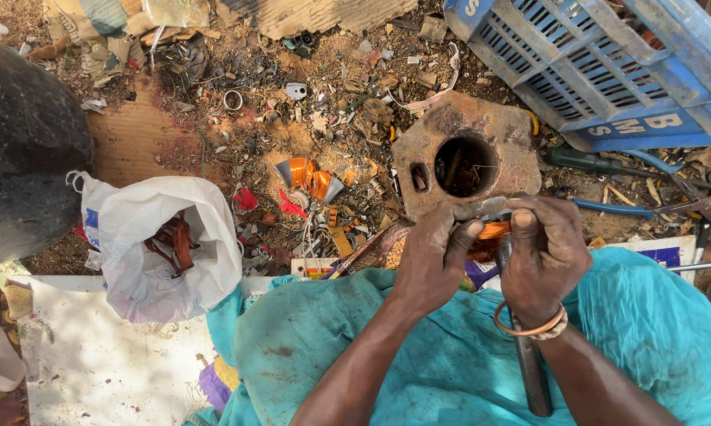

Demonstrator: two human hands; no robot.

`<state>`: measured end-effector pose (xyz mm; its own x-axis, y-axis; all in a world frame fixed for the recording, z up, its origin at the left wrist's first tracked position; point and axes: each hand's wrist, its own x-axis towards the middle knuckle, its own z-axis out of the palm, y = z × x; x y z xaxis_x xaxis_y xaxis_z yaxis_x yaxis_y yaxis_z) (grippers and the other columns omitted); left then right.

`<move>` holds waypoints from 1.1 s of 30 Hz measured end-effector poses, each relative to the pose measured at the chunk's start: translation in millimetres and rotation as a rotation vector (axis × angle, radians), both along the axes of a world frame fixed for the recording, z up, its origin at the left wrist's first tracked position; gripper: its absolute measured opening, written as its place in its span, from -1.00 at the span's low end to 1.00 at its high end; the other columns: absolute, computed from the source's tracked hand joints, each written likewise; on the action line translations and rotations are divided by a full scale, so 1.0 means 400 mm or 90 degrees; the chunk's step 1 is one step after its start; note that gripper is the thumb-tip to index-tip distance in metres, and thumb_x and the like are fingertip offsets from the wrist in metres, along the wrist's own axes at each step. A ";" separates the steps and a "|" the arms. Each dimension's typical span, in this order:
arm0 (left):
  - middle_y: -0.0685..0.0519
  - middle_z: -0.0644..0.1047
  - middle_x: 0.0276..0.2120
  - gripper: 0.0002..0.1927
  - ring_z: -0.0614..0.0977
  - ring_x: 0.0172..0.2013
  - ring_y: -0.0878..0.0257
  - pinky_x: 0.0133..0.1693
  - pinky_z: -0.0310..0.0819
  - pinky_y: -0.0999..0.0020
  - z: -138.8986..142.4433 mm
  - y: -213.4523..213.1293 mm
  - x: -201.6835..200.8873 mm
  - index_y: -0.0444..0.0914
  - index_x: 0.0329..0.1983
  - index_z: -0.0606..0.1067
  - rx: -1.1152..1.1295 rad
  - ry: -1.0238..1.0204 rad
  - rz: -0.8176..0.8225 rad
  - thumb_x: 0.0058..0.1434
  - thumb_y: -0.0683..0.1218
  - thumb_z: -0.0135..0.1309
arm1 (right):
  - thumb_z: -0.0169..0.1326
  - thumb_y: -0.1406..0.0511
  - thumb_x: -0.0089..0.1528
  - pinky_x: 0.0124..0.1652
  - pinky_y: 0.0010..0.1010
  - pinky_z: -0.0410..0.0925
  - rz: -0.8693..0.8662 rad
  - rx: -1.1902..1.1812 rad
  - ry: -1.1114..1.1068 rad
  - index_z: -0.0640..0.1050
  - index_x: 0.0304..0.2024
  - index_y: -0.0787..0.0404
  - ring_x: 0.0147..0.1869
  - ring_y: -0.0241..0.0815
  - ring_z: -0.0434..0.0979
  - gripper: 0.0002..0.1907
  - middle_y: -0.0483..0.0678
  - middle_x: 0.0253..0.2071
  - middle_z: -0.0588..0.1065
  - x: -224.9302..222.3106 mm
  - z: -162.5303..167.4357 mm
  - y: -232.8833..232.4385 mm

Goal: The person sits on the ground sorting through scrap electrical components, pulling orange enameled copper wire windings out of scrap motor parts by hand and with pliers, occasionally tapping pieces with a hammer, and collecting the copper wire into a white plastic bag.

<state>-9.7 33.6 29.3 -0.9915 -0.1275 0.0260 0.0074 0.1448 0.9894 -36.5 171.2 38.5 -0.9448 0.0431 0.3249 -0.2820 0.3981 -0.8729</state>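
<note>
Sitting at centre right of the frame, the rusty metal block (466, 162) serves as an anvil; keeping work against it steadies things. Left hand (434, 256) pinches the copper wire coil (493, 230) between thumb and fingers; right hand (543, 256) wraps a dark metal tool (529, 359), fingers pressed together.
</note>
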 end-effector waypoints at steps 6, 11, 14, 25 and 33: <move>-0.11 0.57 -0.24 -0.89 0.58 -0.22 -0.09 -0.13 0.40 0.02 0.003 -0.034 -0.002 -0.27 -0.01 0.47 -0.178 0.094 0.037 0.43 -0.17 0.06 | 0.21 0.36 0.33 -0.08 -0.33 0.43 0.184 0.226 -0.003 0.64 -0.05 0.33 -0.06 -0.09 0.59 -0.82 0.05 -0.14 0.58 -0.059 0.050 0.037; -0.08 0.57 -0.24 -0.89 0.58 -0.22 -0.05 -0.08 0.36 0.08 0.007 -0.011 -0.007 -0.26 -0.01 0.44 -0.164 0.103 0.030 0.43 -0.20 0.06 | 0.20 0.34 0.45 -0.06 -0.44 0.41 0.032 0.009 -0.038 0.61 -0.04 0.35 -0.10 -0.17 0.54 -0.84 -0.01 -0.13 0.55 -0.022 -0.011 0.014; -0.11 0.54 -0.23 -0.77 0.57 -0.20 -0.06 -0.05 0.33 0.05 0.004 -0.006 -0.002 -0.29 -0.01 0.41 -0.252 0.148 -0.001 0.27 -0.30 0.06 | 0.17 0.32 0.49 -0.08 -0.49 0.39 -0.040 0.019 0.052 0.62 -0.05 0.37 -0.09 -0.18 0.53 -0.82 0.00 -0.16 0.54 -0.008 -0.024 0.002; -0.06 0.62 -0.15 -0.85 0.69 -0.17 0.14 -0.13 0.58 0.25 -0.015 -0.020 -0.010 -0.29 0.01 0.46 0.015 -0.014 0.052 0.46 -0.14 0.04 | 0.15 0.33 0.37 -0.27 -0.46 0.34 0.175 -0.397 -0.488 0.51 0.14 0.42 -0.12 -0.23 0.49 -0.65 0.06 -0.07 0.55 -0.081 0.036 0.107; -0.07 0.61 -0.07 -0.84 0.69 -0.05 0.11 -0.02 0.60 0.26 0.009 -0.052 -0.016 -0.31 0.00 0.54 0.001 0.099 0.006 0.40 -0.18 0.14 | 0.23 0.33 0.27 -0.16 -0.46 0.41 0.230 -0.004 -0.290 0.62 0.05 0.36 -0.13 -0.27 0.52 -0.67 -0.01 -0.09 0.59 -0.053 0.027 0.054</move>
<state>-16.0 12.9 32.9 -0.9743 -0.1375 0.1786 0.1586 0.1448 0.9767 -57.7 192.6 49.4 -0.9444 -0.3071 -0.1175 0.0062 0.3405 -0.9402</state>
